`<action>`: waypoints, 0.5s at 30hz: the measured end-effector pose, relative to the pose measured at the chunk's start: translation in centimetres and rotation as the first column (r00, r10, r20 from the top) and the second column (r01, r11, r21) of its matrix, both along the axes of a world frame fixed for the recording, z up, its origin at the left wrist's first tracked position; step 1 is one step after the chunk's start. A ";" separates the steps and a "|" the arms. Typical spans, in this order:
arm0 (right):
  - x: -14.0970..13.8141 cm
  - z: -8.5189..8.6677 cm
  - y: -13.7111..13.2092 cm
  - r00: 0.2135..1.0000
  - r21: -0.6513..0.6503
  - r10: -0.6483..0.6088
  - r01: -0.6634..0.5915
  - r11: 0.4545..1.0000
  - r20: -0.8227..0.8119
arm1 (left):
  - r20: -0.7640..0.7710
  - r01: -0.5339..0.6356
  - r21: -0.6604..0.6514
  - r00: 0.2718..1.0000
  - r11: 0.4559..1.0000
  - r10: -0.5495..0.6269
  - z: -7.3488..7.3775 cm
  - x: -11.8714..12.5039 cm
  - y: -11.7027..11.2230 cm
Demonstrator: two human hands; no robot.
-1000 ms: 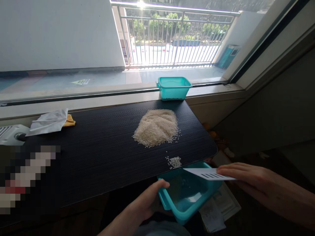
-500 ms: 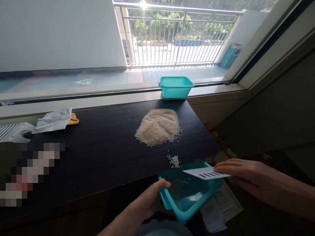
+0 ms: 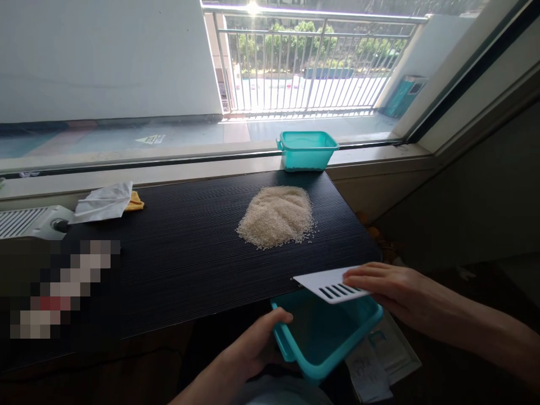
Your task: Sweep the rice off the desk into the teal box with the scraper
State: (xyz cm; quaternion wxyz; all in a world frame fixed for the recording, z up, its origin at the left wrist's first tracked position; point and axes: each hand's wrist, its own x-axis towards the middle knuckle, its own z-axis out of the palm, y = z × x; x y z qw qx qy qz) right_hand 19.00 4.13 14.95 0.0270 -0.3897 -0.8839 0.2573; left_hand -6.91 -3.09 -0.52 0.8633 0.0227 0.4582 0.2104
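Note:
My left hand [image 3: 264, 337] grips the left rim of a teal plastic bin [image 3: 323, 368], its thumb over the edge. The bin is held just below the table's front edge. My right hand [image 3: 390, 287] holds a white slotted plastic scraper [image 3: 324, 279] flat above the bin's far side. The scraper's tip reaches the table edge and covers most of the bin's far rim. A few rice grains show by its tip; the rest of that spot is hidden. Farther back on the dark table lies a broad heap of rice [image 3: 276, 216].
A second teal bin [image 3: 310, 152] stands at the dark table's [image 3: 189, 242] back right, by the window. White tissue [image 3: 104, 202] and a yellow cloth [image 3: 135, 201] lie at the left, beside a white slotted appliance [image 3: 31, 222]. Papers [image 3: 369, 371] lie below the held bin.
My right hand has moved the scraper left and up to the table edge, over the small rice patch there. The left hand still holds the bin. The view has shifted slightly.

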 end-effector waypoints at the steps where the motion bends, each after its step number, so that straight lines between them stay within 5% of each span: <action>1: 0.4 0.1 -0.7 1.000 -0.013 0.004 -0.004 1.000 0.005 | 0.002 0.003 0.011 1.000 1.000 -0.003 0.1 0.0 0.1; 7: 2.1 1.3 -0.5 0.995 0.059 -0.094 0.095 0.994 -0.020 | -0.006 0.031 0.041 1.000 0.999 -0.031 -0.4 -0.2 0.0; 15: 2.5 0.7 10.1 0.949 0.263 -0.311 0.315 0.912 -0.061 | 0.008 0.043 0.084 0.999 0.996 -0.044 -0.2 -0.1 -0.3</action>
